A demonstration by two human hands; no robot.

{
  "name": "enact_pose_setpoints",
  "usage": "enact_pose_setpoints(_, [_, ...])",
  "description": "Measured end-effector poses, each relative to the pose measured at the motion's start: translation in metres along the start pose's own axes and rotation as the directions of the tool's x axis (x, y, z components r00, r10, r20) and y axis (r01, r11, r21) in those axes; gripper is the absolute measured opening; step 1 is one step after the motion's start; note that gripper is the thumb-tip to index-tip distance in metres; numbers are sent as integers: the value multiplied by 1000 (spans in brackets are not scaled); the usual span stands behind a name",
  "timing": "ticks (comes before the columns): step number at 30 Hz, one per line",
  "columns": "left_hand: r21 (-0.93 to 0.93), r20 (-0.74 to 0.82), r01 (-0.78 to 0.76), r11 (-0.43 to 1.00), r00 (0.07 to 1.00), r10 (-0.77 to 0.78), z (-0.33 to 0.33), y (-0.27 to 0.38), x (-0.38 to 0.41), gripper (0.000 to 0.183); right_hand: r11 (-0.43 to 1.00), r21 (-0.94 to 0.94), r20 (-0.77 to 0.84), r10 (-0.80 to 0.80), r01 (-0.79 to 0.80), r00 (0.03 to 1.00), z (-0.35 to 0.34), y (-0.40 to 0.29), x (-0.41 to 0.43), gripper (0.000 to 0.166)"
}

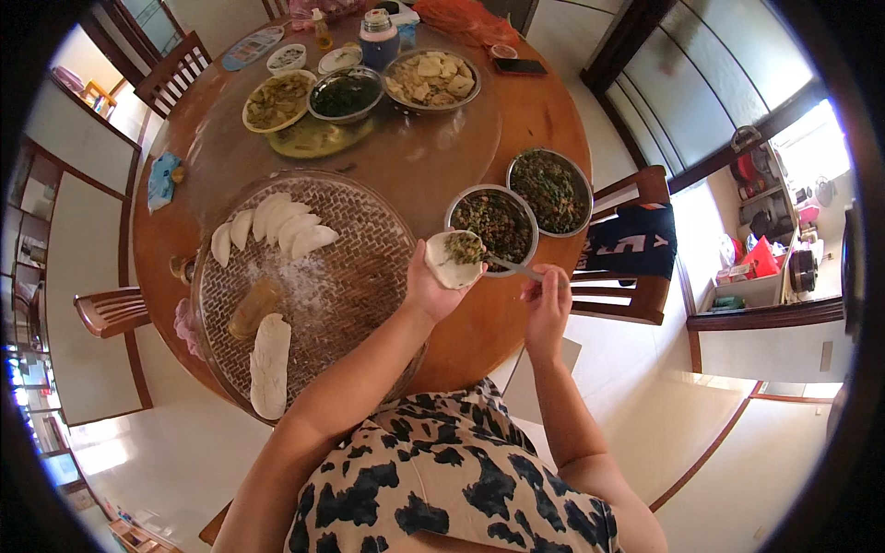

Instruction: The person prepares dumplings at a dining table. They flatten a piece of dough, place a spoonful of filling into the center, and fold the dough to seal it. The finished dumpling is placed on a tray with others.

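A round dough wrapper [451, 275] rests in the palm of my left hand [437, 294], with a mound of chopped green filling [463, 247] on it. My right hand [550, 297] grips the handle of a metal spoon [517, 267], whose tip touches the filling. Just beyond my hands is a metal bowl of chopped filling [494, 221], and a second filling bowl [551, 190] stands beside it to the right. Left of my hands lies a round woven bamboo tray [359, 290]. On it are several folded dumplings [280, 220], a wooden rolling pin [253, 307], scattered flour [297, 276] and a long dough roll [270, 366].
Farther back on the round wooden table [553, 114] stand a bowl of dark greens [346, 95], a bowl of pale pieces [432, 79], a yellowish dish [276, 101] and a blue flask [379, 45]. A phone [520, 66] lies near the edge. A chair [632, 245] stands at right.
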State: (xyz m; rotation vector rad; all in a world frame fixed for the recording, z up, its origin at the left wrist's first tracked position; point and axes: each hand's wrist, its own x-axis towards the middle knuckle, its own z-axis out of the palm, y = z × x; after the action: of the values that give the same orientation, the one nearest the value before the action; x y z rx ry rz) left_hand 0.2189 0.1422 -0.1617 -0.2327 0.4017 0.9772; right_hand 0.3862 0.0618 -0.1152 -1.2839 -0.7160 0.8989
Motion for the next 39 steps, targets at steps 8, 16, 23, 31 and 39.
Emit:
enact_pose_setpoints(8, [-71,83,-80,994,993,86,4,17,-18,46,786,-363,384,-363,501,849,28,-8,-31,15])
enact_pose_setpoints(16, [-121,200,-61,991,976,84,5,25,-26,44,628,-296,517,-529,720,674,30,-20,-29,18])
enact_pose_setpoints(23, [-101,187,-57,993,979,75,-2,30,-30,41,701,-265,452,-517,662,727,26,-34,-28,17])
enact_pose_setpoints(31, [-50,224,-47,998,973,57,-7,34,-40,37,756,-277,440,-449,593,778,27,-39,-33,15])
enact_pose_setpoints(39, [-70,204,-17,997,978,31,-6,36,-44,36,785,-309,506,-341,536,792,27,-49,-40,16])
